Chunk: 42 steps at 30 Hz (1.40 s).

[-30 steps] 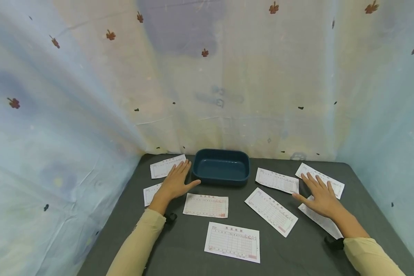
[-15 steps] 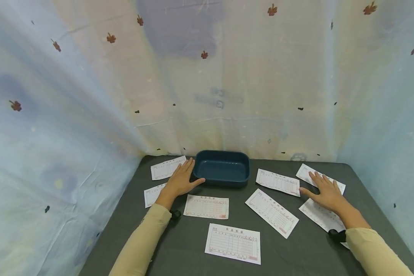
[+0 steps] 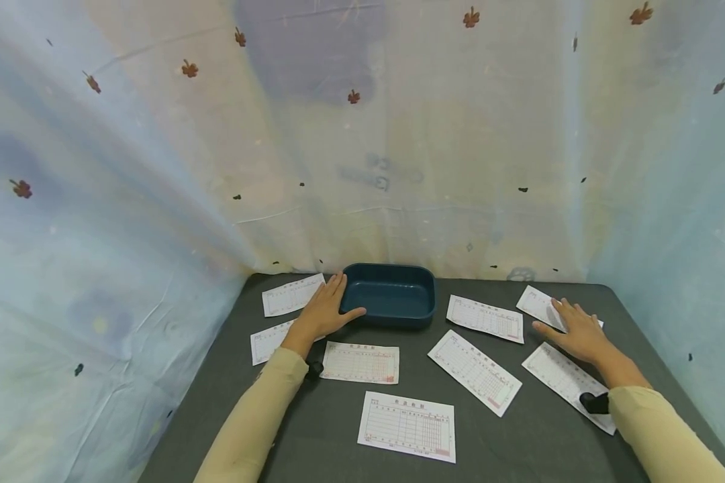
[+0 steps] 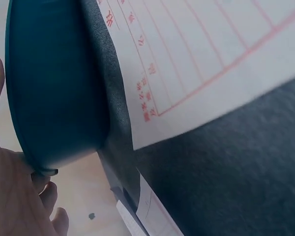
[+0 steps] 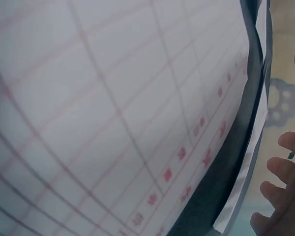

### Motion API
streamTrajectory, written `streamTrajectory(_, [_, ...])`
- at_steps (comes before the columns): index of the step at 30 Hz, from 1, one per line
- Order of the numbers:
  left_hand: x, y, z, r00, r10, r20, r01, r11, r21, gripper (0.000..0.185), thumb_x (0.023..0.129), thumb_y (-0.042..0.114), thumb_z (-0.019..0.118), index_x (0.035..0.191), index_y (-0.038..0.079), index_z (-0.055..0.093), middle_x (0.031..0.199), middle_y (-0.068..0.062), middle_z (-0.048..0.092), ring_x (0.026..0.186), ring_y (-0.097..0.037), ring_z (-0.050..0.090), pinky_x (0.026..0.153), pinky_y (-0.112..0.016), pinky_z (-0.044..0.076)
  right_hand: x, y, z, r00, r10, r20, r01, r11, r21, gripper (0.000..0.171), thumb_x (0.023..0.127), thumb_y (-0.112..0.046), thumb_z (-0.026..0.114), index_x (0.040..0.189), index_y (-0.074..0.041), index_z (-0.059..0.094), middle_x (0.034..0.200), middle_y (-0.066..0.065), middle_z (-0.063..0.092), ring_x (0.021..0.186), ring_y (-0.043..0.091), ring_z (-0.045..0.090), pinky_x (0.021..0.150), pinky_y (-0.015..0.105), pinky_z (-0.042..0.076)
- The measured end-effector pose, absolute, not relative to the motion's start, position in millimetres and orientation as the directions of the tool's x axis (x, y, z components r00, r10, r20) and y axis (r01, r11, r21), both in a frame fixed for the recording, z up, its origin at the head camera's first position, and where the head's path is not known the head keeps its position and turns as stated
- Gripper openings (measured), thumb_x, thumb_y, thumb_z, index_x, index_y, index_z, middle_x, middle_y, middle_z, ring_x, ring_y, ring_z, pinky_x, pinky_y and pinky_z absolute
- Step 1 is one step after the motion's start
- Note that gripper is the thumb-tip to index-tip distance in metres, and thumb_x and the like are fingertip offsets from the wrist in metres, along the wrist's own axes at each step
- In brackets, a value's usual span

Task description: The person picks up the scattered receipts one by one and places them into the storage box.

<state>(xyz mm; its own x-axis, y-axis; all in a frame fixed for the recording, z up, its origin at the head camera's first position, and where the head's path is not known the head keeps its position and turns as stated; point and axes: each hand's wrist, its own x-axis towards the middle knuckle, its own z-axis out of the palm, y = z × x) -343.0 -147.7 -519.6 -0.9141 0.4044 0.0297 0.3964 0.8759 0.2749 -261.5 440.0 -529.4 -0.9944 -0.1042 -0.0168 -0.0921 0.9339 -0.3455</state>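
Seen from above, two hands work a dark grey surface [image 3: 332,436] strewn with printed forms, seven of them in all, ruled in red on white. At the back stands one dark blue tray [image 3: 389,293], rectangular with rounded corners. The left hand [image 3: 325,313] lies with fingers straight against the tray's left end, thumb spread along its front wall; the left wrist view shows the fingertips touching the rim. Two forms sit by this hand: one behind it [image 3: 293,294] near the curtain, one [image 3: 268,341] beside the wrist. Three more lie across the middle: one [image 3: 360,362] in front of the tray, one [image 3: 407,425] nearest the person, one [image 3: 474,371] set at a slant. Another [image 3: 485,317] rests to the right of the tray. The right hand [image 3: 575,331] lies flat, fingers spread, on the far-right form [image 3: 539,304], with the seventh form [image 3: 560,378] just under the wrist. Pale flowered curtains [image 3: 399,147] enclose the scene.
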Motion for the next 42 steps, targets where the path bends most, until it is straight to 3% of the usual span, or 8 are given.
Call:
streamTrajectory(15, [-351,-141,-526,-0.910,0.413,0.037,0.405,0.866,0.292,0.115,0.100,0.082,0.046,0.171,0.001,0.006,0.180,-0.018,0.004,0.167,-0.032,0.004,0.134,-0.053,0.011,-264,464,-532,-0.996,-0.061,-0.062,-0.034,0.927,-0.373,0.097,0.110,-0.060,0.044,0.159,0.021,0.020,0.158,0.054,0.016,0.146,0.074,0.011,0.114,0.087,0.007])
streamTrajectory(23, [-348,-138,-526,-0.915,0.403,0.026,0.392,0.869,0.302,0.115,0.100,0.080,0.049,0.171,0.000,0.004,0.180,-0.017,0.001,0.167,-0.031,0.001,0.134,-0.052,0.010,-268,478,-538,-0.999,-0.031,-0.041,-0.015,0.933,-0.359,0.094,0.113,-0.053,0.041,0.152,0.030,0.021,0.152,0.059,0.018,0.142,0.077,0.016,0.111,0.088,0.016])
streamTrajectory(33, [-347,-142,-528,-0.911,0.410,0.043,0.402,0.862,0.308,0.116,0.100,0.079,0.049,0.171,0.000,0.003,0.180,-0.019,0.002,0.167,-0.035,0.006,0.133,-0.054,0.013,-266,487,-543,-0.997,0.055,-0.063,0.075,0.923,-0.379,0.114,0.106,-0.066,0.049,0.144,0.038,0.018,0.148,0.063,0.014,0.141,0.077,0.015,0.116,0.083,0.018])
streamTrajectory(42, [-349,-142,-531,-0.915,0.400,0.049,0.393,0.861,0.324,0.117,0.099,0.081,0.049,0.171,0.001,0.003,0.180,-0.017,0.001,0.167,-0.032,0.003,0.133,-0.052,0.014,-263,495,-538,-0.992,0.065,-0.106,0.103,0.910,-0.402,0.121,0.103,-0.068,0.055,0.143,0.039,0.016,0.147,0.063,0.014,0.139,0.077,0.016,0.116,0.081,0.021])
